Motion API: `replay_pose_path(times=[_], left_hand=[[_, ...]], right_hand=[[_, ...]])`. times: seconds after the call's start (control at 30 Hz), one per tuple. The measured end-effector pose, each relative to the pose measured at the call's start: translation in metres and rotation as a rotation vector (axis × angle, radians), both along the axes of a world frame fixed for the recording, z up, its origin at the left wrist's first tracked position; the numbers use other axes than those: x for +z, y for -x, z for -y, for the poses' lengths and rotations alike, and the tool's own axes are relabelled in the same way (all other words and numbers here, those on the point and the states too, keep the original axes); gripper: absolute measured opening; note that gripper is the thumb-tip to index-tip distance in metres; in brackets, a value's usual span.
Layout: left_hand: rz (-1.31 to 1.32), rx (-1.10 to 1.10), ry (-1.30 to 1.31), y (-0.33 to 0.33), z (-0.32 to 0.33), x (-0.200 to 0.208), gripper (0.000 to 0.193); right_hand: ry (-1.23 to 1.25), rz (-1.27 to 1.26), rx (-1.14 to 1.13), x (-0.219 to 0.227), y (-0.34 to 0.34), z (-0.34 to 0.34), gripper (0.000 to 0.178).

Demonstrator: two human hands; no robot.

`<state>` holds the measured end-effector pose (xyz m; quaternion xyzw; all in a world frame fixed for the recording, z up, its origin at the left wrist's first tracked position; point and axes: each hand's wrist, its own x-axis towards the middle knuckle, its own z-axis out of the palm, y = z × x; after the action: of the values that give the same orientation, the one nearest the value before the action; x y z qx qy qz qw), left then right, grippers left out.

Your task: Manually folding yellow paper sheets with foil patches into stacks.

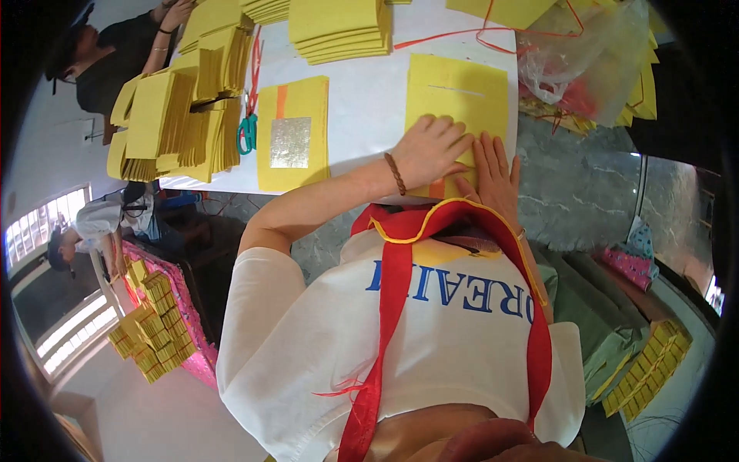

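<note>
A yellow paper sheet (458, 77) lies at the table's near right, with a pale line across its far part and an orange strip at its near edge. My left hand (435, 148), a brown braided bracelet on its wrist, presses on the sheet with curled fingers; what is under them is hidden. Beside it, my right hand (494, 175) rests flat along the sheet's right side, fingers stretched out. To the left lies another yellow paper piece (292, 181) with an orange strip and a silver foil square (290, 142). Teal-handled scissors (246, 134) lie next to it.
Yellow paper stacks (162, 115) fill the white table's (358, 115) left side; another stack (339, 31) stands at the back. A clear plastic bag (589, 69) and red string (454, 32) are at the far right. Two people work at left, one near a pink-covered table (202, 362).
</note>
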<state>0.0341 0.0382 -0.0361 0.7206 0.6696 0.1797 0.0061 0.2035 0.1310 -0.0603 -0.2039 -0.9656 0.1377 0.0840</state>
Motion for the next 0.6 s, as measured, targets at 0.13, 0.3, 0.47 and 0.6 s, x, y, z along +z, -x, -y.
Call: replay_pose_path(times=[0.13, 0.3, 0.47, 0.6], left_hand=[[-0.316, -0.042, -0.071, -0.007, 0.002, -0.003, 0.051], [-0.468, -0.118, -0.096, -0.006, 0.0, -0.006, 0.049], [-0.496, -0.06, -0.149, -0.01, -0.001, -0.001, 0.046], [-0.159, -0.04, -0.081, 0.01, -0.007, 0.012, 0.04]], right_hand=[[-0.038, 0.0, 0.037, 0.0, -0.002, -0.001, 0.069], [0.383, -0.153, 0.152, 0.005, -0.005, -0.025, 0.06], [1.293, -0.549, -0.246, 0.019, -0.007, -0.04, 0.041], [1.181, -0.612, -0.323, 0.001, -0.011, -0.044, 0.04]])
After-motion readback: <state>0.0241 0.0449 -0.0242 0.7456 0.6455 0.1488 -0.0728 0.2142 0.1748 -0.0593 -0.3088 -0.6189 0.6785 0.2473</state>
